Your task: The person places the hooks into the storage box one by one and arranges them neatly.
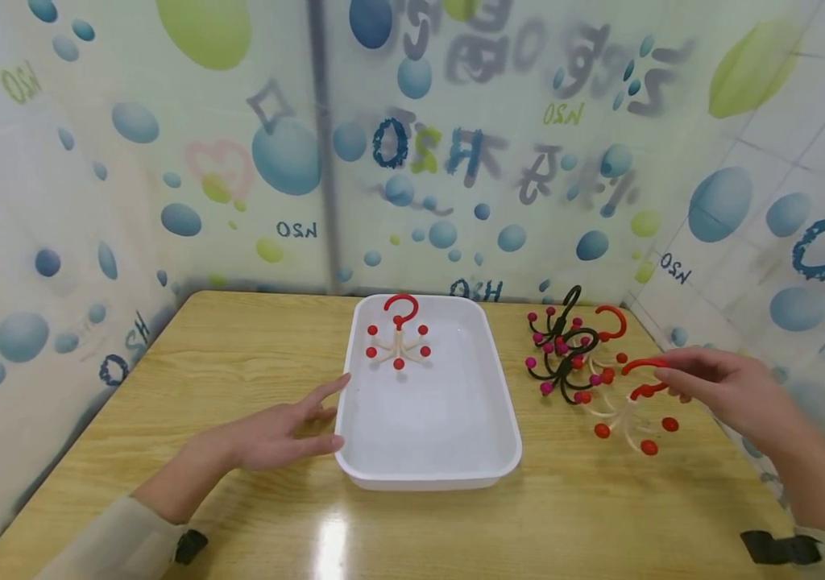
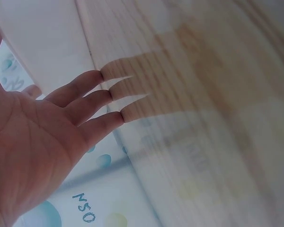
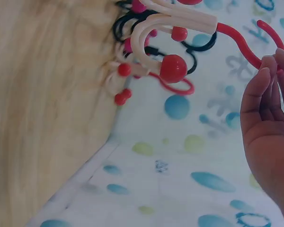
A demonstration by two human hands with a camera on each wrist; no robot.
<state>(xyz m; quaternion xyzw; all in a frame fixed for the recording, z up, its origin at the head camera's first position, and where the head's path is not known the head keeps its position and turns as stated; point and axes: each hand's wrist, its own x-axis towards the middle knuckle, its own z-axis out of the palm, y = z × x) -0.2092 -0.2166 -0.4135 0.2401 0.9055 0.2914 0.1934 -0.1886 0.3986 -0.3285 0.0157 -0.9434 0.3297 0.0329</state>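
A cream claw-shaped hanger with red ball tips and a red hook (image 3: 199,21) hangs from my right hand (image 1: 739,391), whose thumb and fingers pinch the red hook. It is held above the right part of the table. My left hand (image 1: 278,435) has its fingers spread, thumb and fingertips at the left rim of a white tray (image 1: 420,435). Inside that tray, toward the back, lies a similar cream hanger (image 1: 399,342) with a red hook. In the left wrist view the left palm shows, fingers extended to the table.
Right of the tray, black hangers (image 1: 565,366) with pink balls lie tangled beside another cream hanger with a red hook (image 1: 614,321). Patterned curtains (image 1: 238,234) stand behind and at both sides of the wooden table (image 1: 253,346).
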